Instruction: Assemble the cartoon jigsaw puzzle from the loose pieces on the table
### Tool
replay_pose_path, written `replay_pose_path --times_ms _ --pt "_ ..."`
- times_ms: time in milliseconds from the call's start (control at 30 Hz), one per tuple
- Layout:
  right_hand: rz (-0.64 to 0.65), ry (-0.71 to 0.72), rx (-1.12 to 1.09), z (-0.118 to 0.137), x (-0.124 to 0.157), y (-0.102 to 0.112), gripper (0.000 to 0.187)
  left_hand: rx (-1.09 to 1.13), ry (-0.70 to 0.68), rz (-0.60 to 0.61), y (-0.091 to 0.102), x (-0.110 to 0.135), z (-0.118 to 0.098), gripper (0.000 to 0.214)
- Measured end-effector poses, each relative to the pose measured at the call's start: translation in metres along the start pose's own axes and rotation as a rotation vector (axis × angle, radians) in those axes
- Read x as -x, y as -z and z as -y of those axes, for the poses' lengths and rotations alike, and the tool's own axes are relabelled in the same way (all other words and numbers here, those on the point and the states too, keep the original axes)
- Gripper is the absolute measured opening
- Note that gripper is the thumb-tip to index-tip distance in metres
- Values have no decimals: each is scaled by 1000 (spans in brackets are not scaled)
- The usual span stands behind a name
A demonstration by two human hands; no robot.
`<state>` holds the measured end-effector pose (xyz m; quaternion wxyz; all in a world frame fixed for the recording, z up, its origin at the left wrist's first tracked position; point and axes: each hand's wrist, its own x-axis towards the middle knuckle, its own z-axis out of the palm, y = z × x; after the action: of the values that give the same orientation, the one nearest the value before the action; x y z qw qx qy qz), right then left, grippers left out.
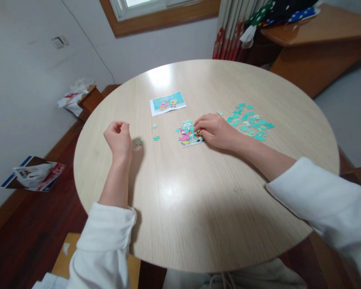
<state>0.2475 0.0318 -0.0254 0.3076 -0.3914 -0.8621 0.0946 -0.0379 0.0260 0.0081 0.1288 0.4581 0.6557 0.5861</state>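
Note:
A partly joined jigsaw puzzle with pink, white and teal cartoon figures lies mid-table. My right hand reaches over its right side, fingers pinched on a puzzle piece at that edge; the fingertips partly cover it. Raised above the table's left side, my left hand is closed with the thumb against the curled fingers. Whatever it may hold is hidden. Close to it lie a loose green piece, a teal piece and a pale piece.
Several loose teal pieces are spread at the right, with a pale piece just beyond my right hand. Behind the puzzle lies a printed reference picture. Everything rests on a round wooden table. A wooden cabinet stands back right.

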Motion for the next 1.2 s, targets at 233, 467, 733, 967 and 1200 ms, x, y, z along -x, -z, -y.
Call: replay_pose_path --times_ms 233,467,733,967,1200 --pt "-59 -40 46 -9 1 11 26 -33 -17 14 0 -1 6 12" --pt "-175 -325 165 -56 8 45 17 -6 -26 -9 1 0 5 14" --pt "-144 -337 99 -79 15 48 16 2 -8 -4 -1 1 0 15" --pt "-10 -349 65 -70 11 48 18 16 -20 5 -1 1 2 14" --pt "174 -504 181 -44 5 59 16 54 -35 -9 -2 0 5 15"
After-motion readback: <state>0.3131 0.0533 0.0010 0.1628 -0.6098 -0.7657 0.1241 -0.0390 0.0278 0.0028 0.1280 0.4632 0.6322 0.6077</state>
